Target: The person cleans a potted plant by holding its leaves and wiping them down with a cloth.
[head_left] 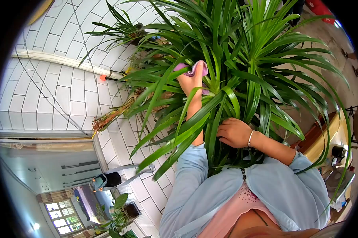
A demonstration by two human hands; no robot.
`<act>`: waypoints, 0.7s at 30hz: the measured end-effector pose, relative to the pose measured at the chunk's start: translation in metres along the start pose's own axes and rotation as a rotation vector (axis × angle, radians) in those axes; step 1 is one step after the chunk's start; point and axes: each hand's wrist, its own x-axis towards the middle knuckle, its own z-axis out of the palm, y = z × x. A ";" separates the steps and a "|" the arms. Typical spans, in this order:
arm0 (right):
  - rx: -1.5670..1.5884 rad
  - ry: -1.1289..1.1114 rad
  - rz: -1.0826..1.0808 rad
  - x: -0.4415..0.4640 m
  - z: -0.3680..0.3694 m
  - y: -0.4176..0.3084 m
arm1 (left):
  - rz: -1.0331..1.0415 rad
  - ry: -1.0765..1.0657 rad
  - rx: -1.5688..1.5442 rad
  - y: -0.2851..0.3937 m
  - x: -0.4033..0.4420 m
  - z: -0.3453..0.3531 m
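Note:
A large plant with long, narrow, glossy green leaves (252,85) fills the middle of the head view. Among the leaves on the left, my left hand (192,81) is closed on a pinkish-purple cloth (204,68), thumb pointing upward. A leaf passes by the cloth, and whether it is pinched inside I cannot tell. Lower and closer to my chest, my right hand (235,133) has its fingers curled in against the leaves, a bracelet on the wrist. Its fingertips are partly hidden, so what they hold cannot be made out.
White brick-pattern tiles (62,95) cover the wall on the left, crossed by a pale pipe (64,61) and thin wires. A smaller potted plant (133,33) stands at upper left. Dry stalks (113,115) jut toward the wall. A wooden surface (337,133) with items lies right.

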 end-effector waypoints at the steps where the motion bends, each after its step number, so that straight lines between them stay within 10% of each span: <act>1: 0.001 0.002 -0.004 0.000 0.001 0.000 | -0.060 -0.049 0.052 -0.003 0.009 -0.006; 4: 0.000 0.000 -0.006 0.001 -0.001 0.001 | 0.053 0.224 0.164 -0.010 0.022 0.001; 21: 0.053 0.025 -0.031 -0.003 -0.001 0.003 | -0.176 0.241 -0.176 0.009 0.031 -0.029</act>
